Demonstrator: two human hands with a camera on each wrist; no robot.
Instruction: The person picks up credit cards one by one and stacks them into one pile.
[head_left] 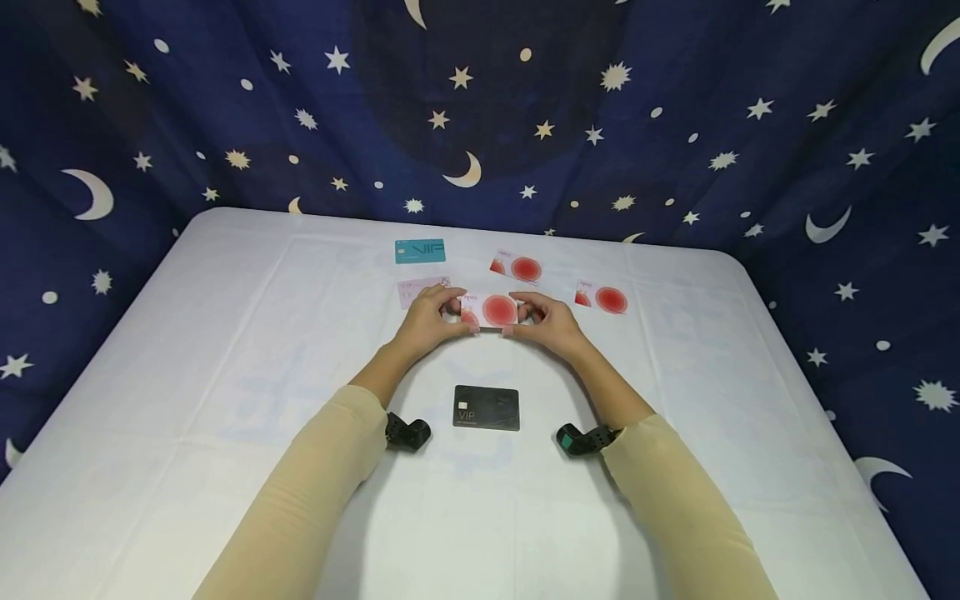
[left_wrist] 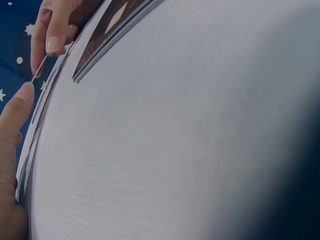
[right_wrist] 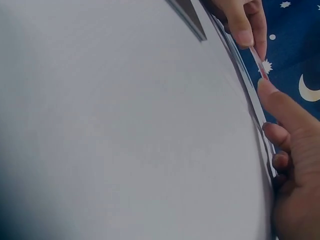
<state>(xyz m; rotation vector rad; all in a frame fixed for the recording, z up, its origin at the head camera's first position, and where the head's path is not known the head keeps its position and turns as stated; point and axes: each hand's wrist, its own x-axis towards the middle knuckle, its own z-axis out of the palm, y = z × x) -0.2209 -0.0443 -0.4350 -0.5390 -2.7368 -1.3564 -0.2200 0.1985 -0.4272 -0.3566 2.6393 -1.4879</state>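
Observation:
Between both hands, above the white table, is a white card with a red circle (head_left: 498,310). My left hand (head_left: 429,320) pinches its left end between thumb and fingers. At the opposite end, my right hand (head_left: 552,323) pinches it the same way. In the right wrist view the card (right_wrist: 258,62) shows as a thin edge between the two hands. A black VIP card (head_left: 486,408) lies flat nearer to me, between the forearms. Just behind my left hand lies a pale pink card (head_left: 418,288), partly covered by the fingers.
Farther back lies a teal VIP card (head_left: 420,251). Two more red-circle cards lie on the table, one behind the held card (head_left: 517,266) and another to the right (head_left: 602,297). A dark blue star-and-moon cloth (head_left: 525,108) hangs behind the white table (head_left: 225,350).

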